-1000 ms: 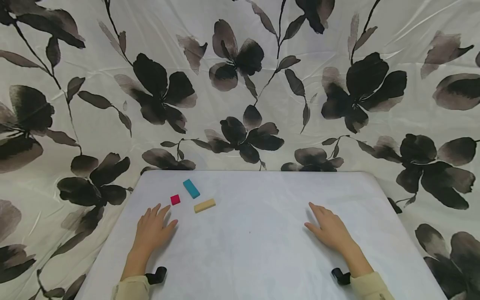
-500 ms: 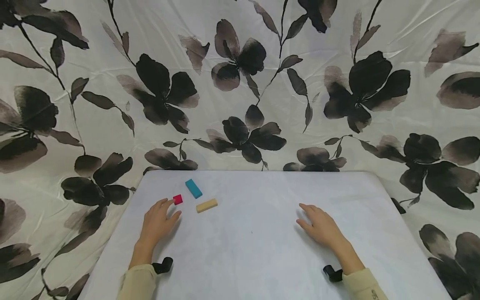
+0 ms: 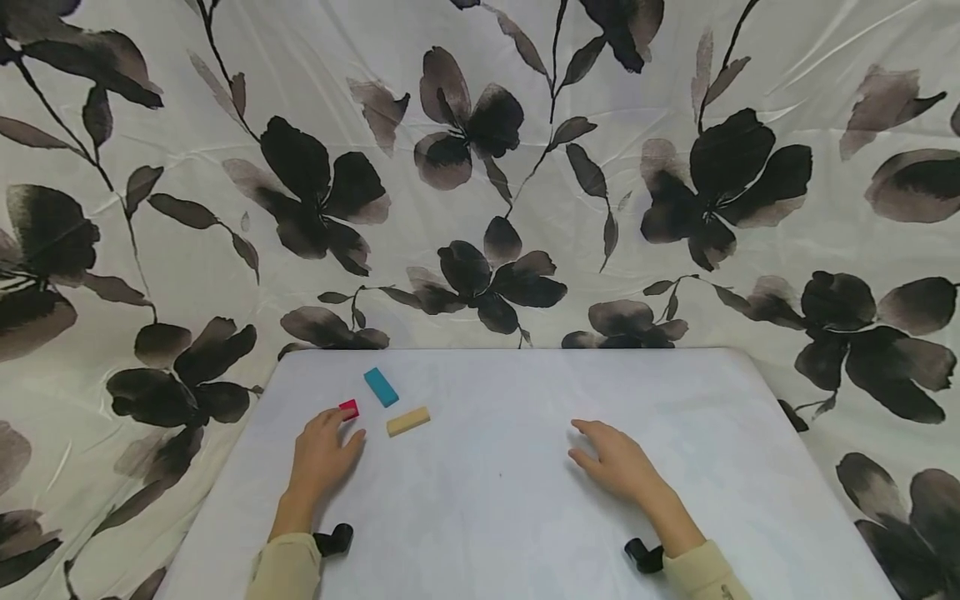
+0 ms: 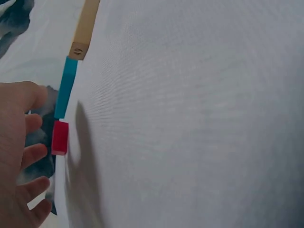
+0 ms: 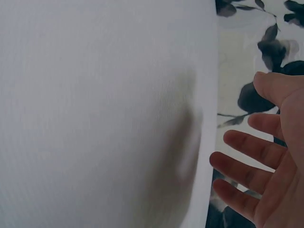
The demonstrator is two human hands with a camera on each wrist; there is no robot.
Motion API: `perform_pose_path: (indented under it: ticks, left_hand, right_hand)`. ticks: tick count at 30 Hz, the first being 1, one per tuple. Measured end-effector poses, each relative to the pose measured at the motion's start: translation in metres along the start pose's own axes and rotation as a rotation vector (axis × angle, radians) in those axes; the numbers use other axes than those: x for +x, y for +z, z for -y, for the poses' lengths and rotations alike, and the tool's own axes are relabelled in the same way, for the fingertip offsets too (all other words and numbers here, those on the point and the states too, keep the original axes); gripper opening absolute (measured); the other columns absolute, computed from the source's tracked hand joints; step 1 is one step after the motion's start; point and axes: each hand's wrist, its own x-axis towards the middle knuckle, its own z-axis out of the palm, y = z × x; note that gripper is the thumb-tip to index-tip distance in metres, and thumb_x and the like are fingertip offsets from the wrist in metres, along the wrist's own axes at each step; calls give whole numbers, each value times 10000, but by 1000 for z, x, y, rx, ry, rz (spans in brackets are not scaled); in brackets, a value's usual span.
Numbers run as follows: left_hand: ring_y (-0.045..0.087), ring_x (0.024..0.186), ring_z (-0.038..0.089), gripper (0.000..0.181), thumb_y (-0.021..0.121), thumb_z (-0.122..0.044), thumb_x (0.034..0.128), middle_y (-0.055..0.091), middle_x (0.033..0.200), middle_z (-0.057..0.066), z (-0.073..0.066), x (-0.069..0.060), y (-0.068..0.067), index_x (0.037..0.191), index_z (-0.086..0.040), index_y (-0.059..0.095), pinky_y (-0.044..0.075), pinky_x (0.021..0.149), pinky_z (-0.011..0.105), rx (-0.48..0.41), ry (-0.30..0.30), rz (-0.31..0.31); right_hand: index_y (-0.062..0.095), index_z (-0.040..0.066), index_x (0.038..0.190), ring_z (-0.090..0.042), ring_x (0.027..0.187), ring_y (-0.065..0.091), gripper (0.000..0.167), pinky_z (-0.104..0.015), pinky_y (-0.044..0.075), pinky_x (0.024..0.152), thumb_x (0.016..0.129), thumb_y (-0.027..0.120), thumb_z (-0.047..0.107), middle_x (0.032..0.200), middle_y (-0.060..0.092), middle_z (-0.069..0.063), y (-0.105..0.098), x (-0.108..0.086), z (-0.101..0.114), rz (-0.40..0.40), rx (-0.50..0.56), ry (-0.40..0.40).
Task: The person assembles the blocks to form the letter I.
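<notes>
My left hand (image 3: pixel 322 457) hovers at the near side of a small red block (image 3: pixel 348 407), its fingertips covering part of it in the head view. In the left wrist view, loosely spread fingers of the left hand (image 4: pixel 16 152) hang apart from the red block (image 4: pixel 60 137), with nothing held. Just beyond lie a blue block (image 3: pixel 381 387) and a pale wooden block (image 3: pixel 408 422); printed digits show on the wooden block's end (image 4: pixel 78 51). My right hand (image 3: pixel 615 463) floats above the table's right half. Its fingers are relaxed and apart in the right wrist view, holding nothing.
The blocks lie at the far left of a white-covered table (image 3: pixel 480 517). A cloth with dark flowers (image 3: pixel 585 250) hangs behind the table's far edge and shows along both sides. A black wrist camera (image 3: pixel 336 540) sits at the left cuff, another (image 3: pixel 643 556) at the right.
My left hand has moved a little right, up to the red block, and its fingertips now overlap it in the head view. The right hand has moved left. The blocks have stayed in place.
</notes>
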Motion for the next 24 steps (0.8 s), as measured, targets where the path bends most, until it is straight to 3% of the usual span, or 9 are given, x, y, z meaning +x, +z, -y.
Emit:
perform_pose_path:
  ticks: [10,24]
  left_hand:
    - [451,1192,444,466,703,-275,870,519,1277,254,4,4,11,1231,2,604,319,973,626,-26,-15,-29]
    - [411,1230,430,508,680,-308,882,492,1308,231,8,16,21,1286,-21,569,298,994,616,-40,-60,-8]
  right_hand:
    - [615,120,1280,-223,1174,566,407,-419,432,963,930,658,322,1249,619,-27,14,1,21,13,60,-28]
    - [633,103,1253,-196,1136,584,378,-399,455,933,935,653,307,1219,633,-16,25,6,41,34,122,-90]
